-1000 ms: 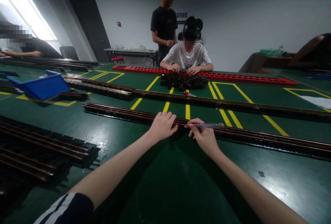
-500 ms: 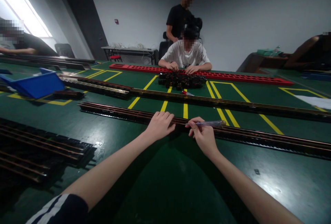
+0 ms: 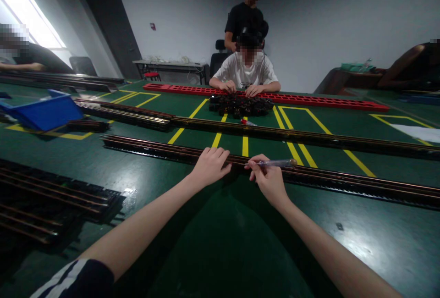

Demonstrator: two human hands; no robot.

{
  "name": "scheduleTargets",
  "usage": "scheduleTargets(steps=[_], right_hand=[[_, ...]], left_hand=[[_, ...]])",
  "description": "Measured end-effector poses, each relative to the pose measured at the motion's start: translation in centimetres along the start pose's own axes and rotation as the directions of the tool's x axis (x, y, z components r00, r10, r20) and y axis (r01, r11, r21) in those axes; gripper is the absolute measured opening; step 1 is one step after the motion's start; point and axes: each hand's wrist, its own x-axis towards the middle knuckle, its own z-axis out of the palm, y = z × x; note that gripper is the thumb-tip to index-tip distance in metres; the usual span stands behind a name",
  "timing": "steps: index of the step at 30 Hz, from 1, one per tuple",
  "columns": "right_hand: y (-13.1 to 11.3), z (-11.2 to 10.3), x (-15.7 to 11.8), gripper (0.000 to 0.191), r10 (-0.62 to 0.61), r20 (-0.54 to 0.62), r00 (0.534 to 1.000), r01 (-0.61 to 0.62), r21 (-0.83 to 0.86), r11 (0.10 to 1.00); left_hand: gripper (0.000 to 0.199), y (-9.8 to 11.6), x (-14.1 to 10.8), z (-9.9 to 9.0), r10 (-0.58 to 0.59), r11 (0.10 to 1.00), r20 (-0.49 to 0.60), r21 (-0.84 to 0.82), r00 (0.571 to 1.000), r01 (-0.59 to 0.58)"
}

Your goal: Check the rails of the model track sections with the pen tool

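Note:
A long black rail with copper-coloured strips point(image 3: 343, 180) lies across the green table point(image 3: 227, 238) in front of me. My left hand point(image 3: 211, 167) is closed over this rail, its fingers wrapped across the far side and the thumb at the near side. Just to its right, my right hand point(image 3: 268, 176) holds a screwdriver point(image 3: 277, 163) with a clear handle. The handle points right, and the thin tip points left over the rail, between the two hands. Its exact contact point is too small to make out.
Beyond lie a second long rail point(image 3: 309, 138), a pile of black parts point(image 3: 240, 105) and a red slotted rail point(image 3: 326, 102), where a seated person point(image 3: 245, 71) works. A blue bin point(image 3: 46, 112) stands left. More black rails point(image 3: 51, 185) lie at the near left.
The view has shifted slightly. Both hands keep nearly the same places on the rail, with the screwdriver still in my right hand. The standing person's head has moved a little.

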Motion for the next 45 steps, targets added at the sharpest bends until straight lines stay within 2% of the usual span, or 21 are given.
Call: scheduleTargets(steps=[45], right_hand=[[0.19,-0.02,-0.06,0.027,0.025,0.007,1.0,-0.025,0.071,0.997]], left_hand=[[0.031,0.02,-0.01,0.0,0.003,1.0,-0.022,0.006,1.0,-0.003]])
